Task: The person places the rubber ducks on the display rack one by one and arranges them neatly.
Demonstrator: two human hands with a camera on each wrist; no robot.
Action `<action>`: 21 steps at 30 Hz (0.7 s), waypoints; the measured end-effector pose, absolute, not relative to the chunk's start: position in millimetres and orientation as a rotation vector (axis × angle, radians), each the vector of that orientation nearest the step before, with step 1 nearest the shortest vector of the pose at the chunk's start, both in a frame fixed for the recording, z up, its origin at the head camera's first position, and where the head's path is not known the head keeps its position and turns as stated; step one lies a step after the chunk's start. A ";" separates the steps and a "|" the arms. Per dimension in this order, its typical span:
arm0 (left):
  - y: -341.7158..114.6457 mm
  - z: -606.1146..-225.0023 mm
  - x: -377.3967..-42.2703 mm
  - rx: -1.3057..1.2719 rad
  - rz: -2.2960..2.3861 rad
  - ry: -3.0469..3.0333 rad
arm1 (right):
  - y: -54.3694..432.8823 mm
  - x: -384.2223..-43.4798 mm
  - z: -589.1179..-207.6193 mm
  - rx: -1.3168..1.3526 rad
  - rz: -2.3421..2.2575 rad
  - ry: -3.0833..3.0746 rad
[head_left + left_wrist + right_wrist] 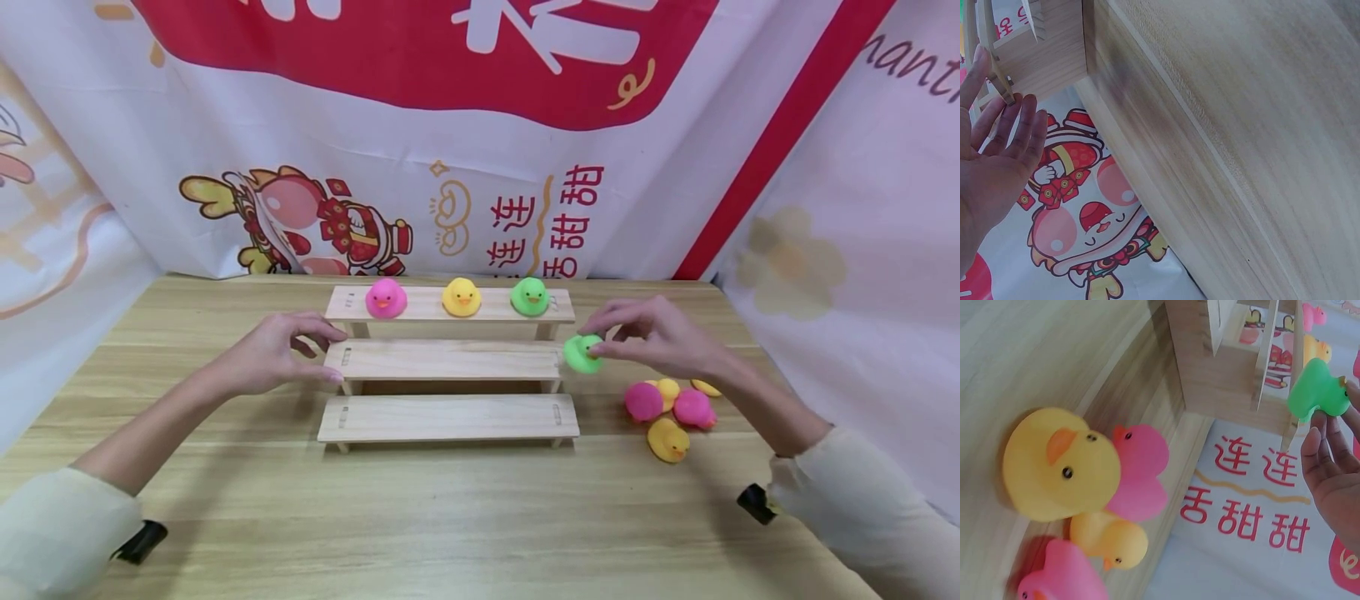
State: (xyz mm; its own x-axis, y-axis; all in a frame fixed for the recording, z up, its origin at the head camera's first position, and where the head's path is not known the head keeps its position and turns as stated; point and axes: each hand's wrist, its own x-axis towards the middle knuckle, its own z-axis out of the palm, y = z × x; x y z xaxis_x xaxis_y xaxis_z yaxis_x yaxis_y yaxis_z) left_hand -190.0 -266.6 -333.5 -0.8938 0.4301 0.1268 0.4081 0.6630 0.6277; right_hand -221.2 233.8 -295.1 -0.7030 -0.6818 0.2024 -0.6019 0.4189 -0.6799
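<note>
A three-tier wooden display stand [442, 417] stands on the table. At the left end of its middle board, my left hand [273, 354] grips the board between thumb and fingers; the left wrist view shows the fingertips [1013, 103] at the board's corner. My right hand [656, 337] pinches a green rubber duck [579, 354] just off the right end of that board. In the right wrist view the held green duck [1319, 390] is tilted. On the top board sit a pink duck [386, 298], a yellow duck [461, 297] and another green duck [530, 297].
Right of the stand, several pink and yellow ducks [667, 440] lie loosely grouped on the wooden table [450, 517], beneath my right forearm. Behind the table hangs a printed white and red cloth [465, 142]. Similar cloth rises at both sides.
</note>
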 end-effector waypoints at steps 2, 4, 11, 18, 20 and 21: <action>-266.7 -333.3 -189.8 0.700 1.052 2.833 | 229.5 -221.3 -294.9 -1.174 -1.175 2.527; -266.8 -333.2 -189.6 0.687 1.044 2.833 | 224.9 -221.5 -294.5 -1.180 -1.186 2.502; -267.0 -333.9 -189.6 0.694 1.048 2.834 | 203.0 -221.1 -290.2 -1.189 -1.175 2.444; -266.6 -334.3 -189.7 0.736 1.059 2.846 | 178.2 -220.2 -284.4 -1.258 -1.157 2.386; -266.6 -334.1 -189.5 0.738 1.061 2.846 | 171.3 -220.6 -283.7 -1.290 -1.152 2.372; -266.7 -334.0 -189.5 0.738 1.061 2.847 | 167.7 -220.7 -283.2 -1.306 -1.151 2.366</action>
State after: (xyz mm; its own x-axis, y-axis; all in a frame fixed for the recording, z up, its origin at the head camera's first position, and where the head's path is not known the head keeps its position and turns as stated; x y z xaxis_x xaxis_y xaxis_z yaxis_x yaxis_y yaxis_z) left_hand -189.5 -266.7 -334.0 -0.8886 0.4348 0.1464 0.4245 0.6581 0.6218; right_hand -220.7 167.7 -283.2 -0.5877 -0.7885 0.1815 -0.6295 0.3047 -0.7148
